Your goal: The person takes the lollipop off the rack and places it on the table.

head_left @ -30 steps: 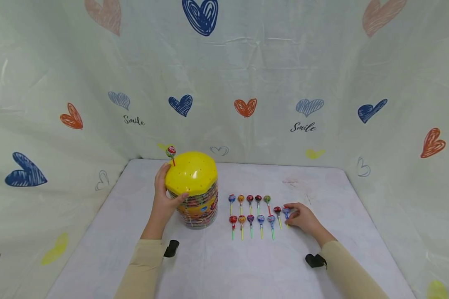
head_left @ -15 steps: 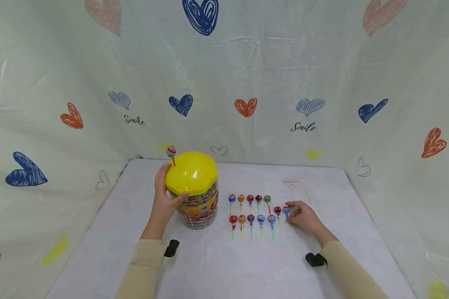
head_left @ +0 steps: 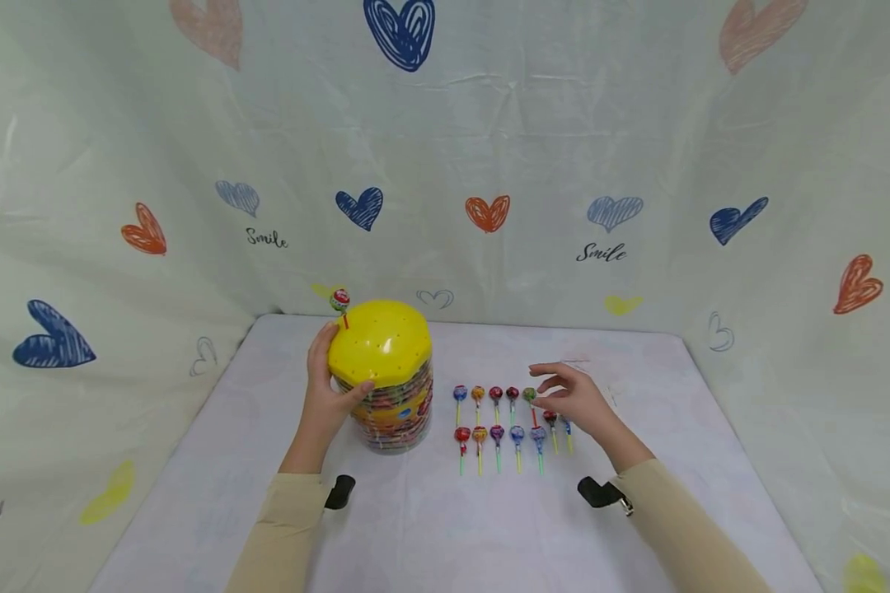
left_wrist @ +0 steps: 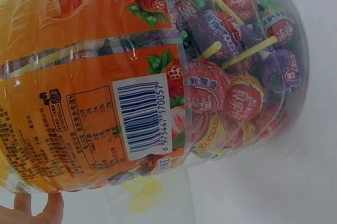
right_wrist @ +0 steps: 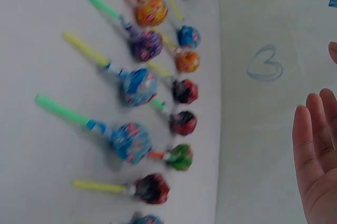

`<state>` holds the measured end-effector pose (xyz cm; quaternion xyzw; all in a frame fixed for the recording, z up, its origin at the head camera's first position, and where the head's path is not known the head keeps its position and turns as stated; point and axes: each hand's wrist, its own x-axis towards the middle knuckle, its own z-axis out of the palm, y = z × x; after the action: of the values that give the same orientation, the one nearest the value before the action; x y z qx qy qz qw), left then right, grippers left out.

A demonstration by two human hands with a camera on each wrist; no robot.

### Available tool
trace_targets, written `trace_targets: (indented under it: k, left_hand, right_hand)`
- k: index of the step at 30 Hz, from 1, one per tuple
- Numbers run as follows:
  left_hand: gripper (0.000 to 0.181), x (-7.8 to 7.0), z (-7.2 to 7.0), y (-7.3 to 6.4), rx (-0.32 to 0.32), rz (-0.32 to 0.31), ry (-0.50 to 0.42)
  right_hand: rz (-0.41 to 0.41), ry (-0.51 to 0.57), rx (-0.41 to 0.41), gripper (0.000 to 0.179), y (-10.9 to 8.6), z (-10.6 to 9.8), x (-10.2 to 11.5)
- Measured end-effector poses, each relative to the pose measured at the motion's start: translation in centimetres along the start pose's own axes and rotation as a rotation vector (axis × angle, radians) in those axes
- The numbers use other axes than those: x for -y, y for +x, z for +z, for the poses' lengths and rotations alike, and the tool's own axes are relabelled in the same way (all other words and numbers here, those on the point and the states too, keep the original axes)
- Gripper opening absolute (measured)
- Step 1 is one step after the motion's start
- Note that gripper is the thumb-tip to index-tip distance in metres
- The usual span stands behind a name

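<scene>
My left hand (head_left: 328, 395) grips the yellow lid (head_left: 381, 342) of a clear plastic jar (head_left: 393, 428), thumb at the front and fingers round the far left side. Wrapped lollipops (left_wrist: 213, 89) fill the jar. One lollipop (head_left: 339, 300) with a red stick stands upright in a hole near the lid's left edge. My right hand (head_left: 580, 403) hovers over the right end of the lollipop rows, fingers extended and holding nothing. From the head, its fingertips overlap the green lollipop (head_left: 529, 395); the right wrist view shows fingers (right_wrist: 318, 134) apart from that green lollipop (right_wrist: 180, 157).
Several lollipops (head_left: 497, 432) lie in two rows right of the jar, sticks towards me. A red one (head_left: 550, 417) and a blue one (head_left: 568, 426) lie at the right end, partly hidden by the hand. A white cloth (head_left: 445, 527) covers the table; a heart-printed curtain (head_left: 415, 140) hangs behind.
The right hand has left the blue lollipop at the right end, rising and moving left and away from me. That lollipop stays on the table. The left hand and jar hold still.
</scene>
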<state>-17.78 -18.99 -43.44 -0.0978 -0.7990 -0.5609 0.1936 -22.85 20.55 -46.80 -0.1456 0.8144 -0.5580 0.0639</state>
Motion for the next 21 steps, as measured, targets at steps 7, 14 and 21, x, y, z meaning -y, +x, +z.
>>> trace_targets:
  k: [7, 14, 21]
  left_hand:
    - [0.091, -0.8, -0.1, 0.0, 0.004, -0.034, 0.001]
    - [0.087, -3.8, 0.0, -0.5, 0.016, -0.028, -0.013]
    - [0.086, -3.8, -0.1, -0.5, 0.012, -0.015, -0.016]
  right_hand:
    - [-0.128, 0.102, 0.064, 0.048, 1.8, 3.1, 4.5]
    - [-0.222, 0.227, 0.129, 0.045, 3.2, 6.0, 8.3]
    - [-0.329, 0.255, 0.119, 0.044, 4.8, 8.6, 11.7]
